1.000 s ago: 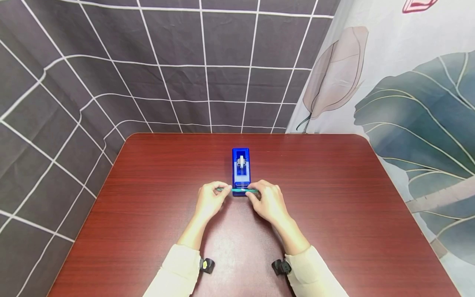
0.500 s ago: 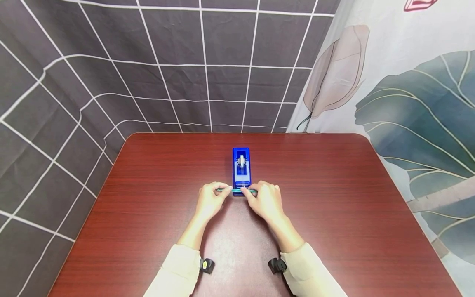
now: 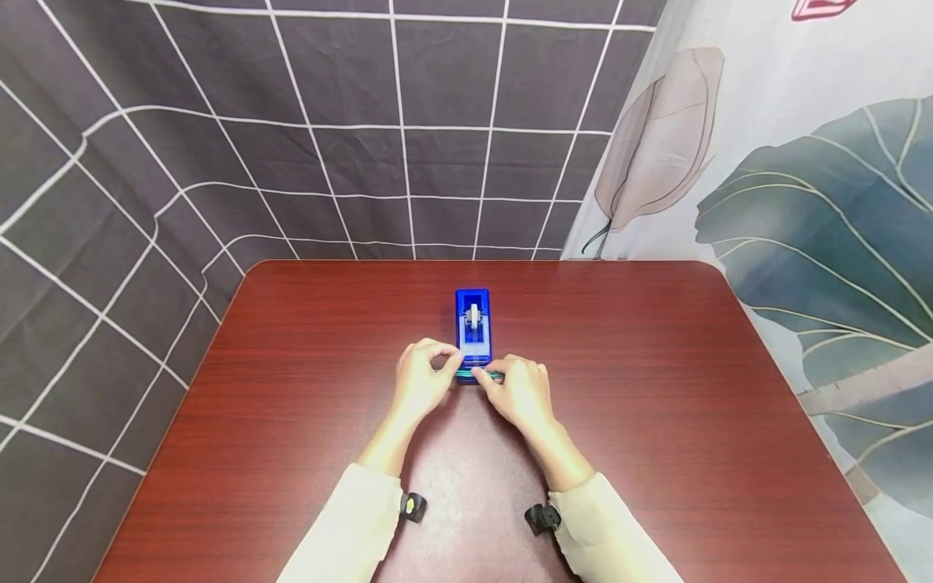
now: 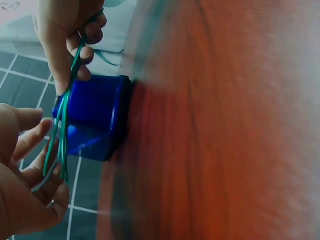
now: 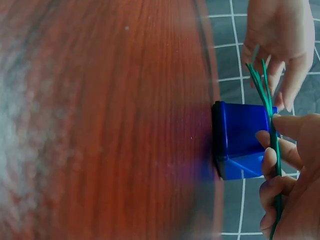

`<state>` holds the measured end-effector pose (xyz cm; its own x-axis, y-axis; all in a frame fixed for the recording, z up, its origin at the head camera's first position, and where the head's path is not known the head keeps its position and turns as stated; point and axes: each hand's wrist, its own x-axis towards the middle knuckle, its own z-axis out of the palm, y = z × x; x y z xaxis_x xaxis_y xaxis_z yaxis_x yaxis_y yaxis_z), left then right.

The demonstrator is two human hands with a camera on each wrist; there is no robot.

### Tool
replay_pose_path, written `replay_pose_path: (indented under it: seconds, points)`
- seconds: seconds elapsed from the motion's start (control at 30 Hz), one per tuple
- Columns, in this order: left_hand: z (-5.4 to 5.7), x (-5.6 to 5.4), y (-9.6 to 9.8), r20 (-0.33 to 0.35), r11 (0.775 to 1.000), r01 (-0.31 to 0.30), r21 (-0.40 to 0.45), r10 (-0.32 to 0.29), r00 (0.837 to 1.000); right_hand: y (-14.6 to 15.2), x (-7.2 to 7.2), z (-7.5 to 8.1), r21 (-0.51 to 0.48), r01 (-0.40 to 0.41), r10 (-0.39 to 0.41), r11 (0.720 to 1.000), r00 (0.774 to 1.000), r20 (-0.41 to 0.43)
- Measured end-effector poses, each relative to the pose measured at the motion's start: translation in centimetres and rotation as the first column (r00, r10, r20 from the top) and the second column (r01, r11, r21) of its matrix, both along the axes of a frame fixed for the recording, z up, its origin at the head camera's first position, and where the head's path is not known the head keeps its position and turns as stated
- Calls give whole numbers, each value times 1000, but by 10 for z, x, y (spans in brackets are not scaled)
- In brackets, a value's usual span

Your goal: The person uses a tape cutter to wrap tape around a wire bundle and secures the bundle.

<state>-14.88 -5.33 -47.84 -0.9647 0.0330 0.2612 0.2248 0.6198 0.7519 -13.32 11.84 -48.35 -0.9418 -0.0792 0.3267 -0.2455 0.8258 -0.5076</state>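
Note:
A bundle of thin green wire-like strands (image 5: 270,107) lies across the front end of a blue tape dispenser (image 3: 474,350). My right hand (image 3: 523,390) pinches the bundle between thumb and fingers, and its free ends fan out toward the left. Beside the dispenser's front left edge is my left hand (image 3: 423,376), thumb and index fingertip close to the top rim. Seen from the left wrist, the left hand's fingers (image 4: 35,170) are loosely bent around the fanned ends, with the thumb apart from them. A small white roll (image 3: 473,316) sits inside the dispenser.
The dispenser stands on a red-brown wooden table (image 3: 306,324), toward its far edge. A dark grid-patterned curtain (image 3: 350,162) hangs behind and to the left, a leaf-printed light curtain (image 3: 773,243) to the right. Black wrist cameras (image 3: 412,507) are strapped on both sleeves.
My left hand has let go of the strands' left end and moved forward and slightly right to the dispenser. The right thumb has shifted left along the bundle, the right hand still gripping it.

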Motion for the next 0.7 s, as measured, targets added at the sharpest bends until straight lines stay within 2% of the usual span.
replay_pose_path:
  seconds: [0.23, 0.4, 0.57, 0.7]
  points:
    - [6, -11, 9, 44, 998, 10, -60, -8, 999, -2, -1, -2, -1, 18, -18, 1000, 1000, 5]
    - [9, -17, 12, 76, 992, -9, -124, 18, 997, -2, -2, -2, -3, 18, -18, 1000, 1000, 5]
    - [11, -21, 12, 155, 995, -19, -95, 34, 987, -2, -3, -2, 2, 32, -32, 999, 999, 14]
    - [11, -22, 12, 182, 998, -15, -68, 27, 983, -1, -3, -2, 10, 41, -41, 999, 999, 22]
